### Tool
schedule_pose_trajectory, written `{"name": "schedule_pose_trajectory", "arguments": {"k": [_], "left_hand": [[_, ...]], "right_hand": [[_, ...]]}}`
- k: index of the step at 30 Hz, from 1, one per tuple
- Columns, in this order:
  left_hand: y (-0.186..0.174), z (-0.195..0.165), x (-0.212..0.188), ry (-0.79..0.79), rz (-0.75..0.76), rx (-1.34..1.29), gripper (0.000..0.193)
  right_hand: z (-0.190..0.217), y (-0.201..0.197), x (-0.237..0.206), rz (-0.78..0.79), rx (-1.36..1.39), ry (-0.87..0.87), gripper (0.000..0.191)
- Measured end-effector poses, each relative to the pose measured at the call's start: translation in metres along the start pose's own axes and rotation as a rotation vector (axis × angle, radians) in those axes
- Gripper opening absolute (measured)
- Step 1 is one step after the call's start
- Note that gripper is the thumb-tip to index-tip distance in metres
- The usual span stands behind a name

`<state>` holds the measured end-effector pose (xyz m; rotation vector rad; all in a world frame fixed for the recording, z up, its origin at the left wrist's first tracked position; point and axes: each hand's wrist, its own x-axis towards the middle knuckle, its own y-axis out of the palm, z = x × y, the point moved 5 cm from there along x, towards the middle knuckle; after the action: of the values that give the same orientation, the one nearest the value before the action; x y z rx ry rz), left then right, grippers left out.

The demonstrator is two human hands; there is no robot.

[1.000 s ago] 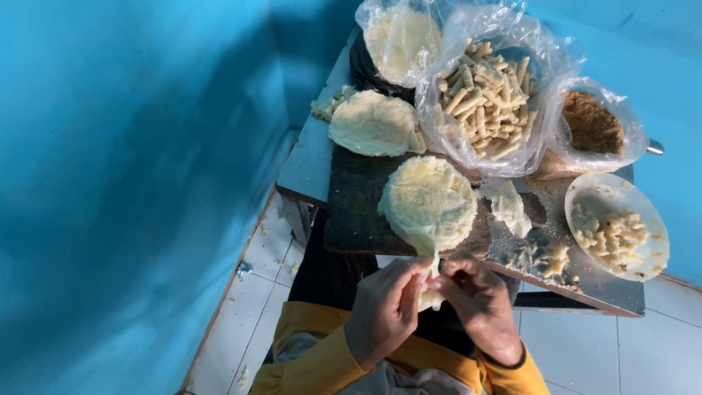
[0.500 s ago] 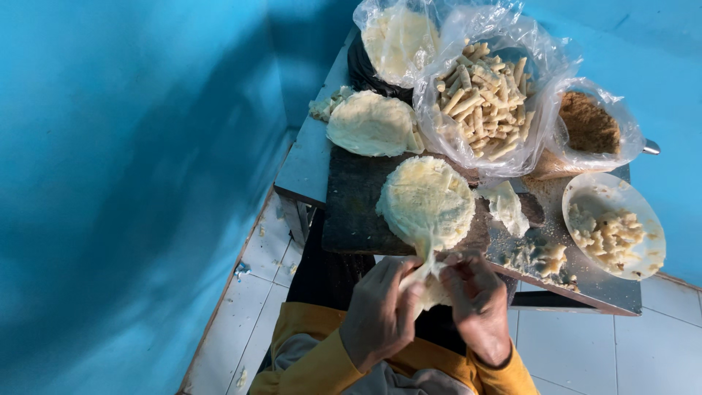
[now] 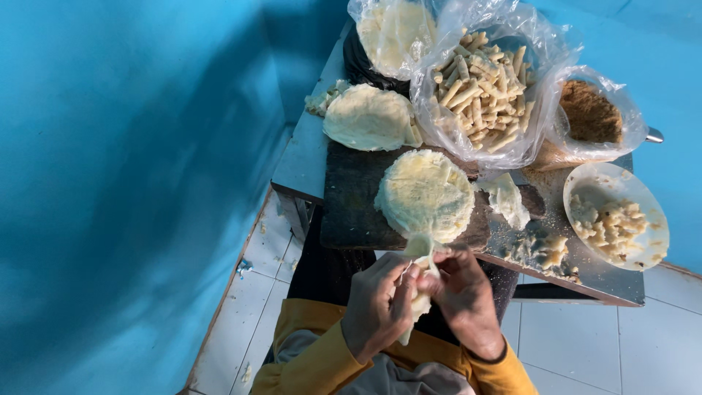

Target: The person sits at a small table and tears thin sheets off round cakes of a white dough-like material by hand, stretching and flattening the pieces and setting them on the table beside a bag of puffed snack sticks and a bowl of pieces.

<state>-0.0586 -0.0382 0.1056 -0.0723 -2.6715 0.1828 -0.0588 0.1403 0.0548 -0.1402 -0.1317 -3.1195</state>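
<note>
Together, the left hand (image 3: pixel 378 306) and right hand (image 3: pixel 462 296) pinch a thin dough sheet (image 3: pixel 418 272) just off the table's (image 3: pixel 307 164) near edge.

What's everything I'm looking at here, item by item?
Wrapper stack: one, pale cream, on the dark board.
Dark board: one, on the table.
Second wrapper stack: one, cream, farther back on the left.
Bag of rolled sticks: one, clear plastic, beige rolls.
Bag of brown crumbs: one, clear, right.
White plate: one, holding pale pieces, far right.
Bagged wrappers: one, top.
Walls: blue. Floor: white tiles.
Wrapper sheet: one, cream, held between both hands.
Left hand, right hand: yellow sleeves.
</note>
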Motion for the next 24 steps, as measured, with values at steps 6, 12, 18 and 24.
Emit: {"name": "schedule_pose_trajectory", "arguments": {"k": [6,12,18,24], "left_hand": [[0.001,0.006,-0.005,-0.087,-0.003,-0.108,0.019],[0.004,0.019,-0.006,-0.16,0.007,-0.01,0.024],[0.001,0.032,-0.016,-0.308,-0.058,-0.199,0.022],[0.007,0.041,-0.019,-0.322,-0.101,-0.344,0.019]], "right_hand": [[-0.006,-0.021,-0.002,-0.114,0.021,0.02,0.015],[0.004,-0.017,-0.001,-0.088,0.062,-0.018,0.026],[-0.005,-0.023,0.002,-0.149,0.399,0.113,0.029],[-0.008,-0.02,0.003,-0.022,0.097,-0.049,0.033]]}}
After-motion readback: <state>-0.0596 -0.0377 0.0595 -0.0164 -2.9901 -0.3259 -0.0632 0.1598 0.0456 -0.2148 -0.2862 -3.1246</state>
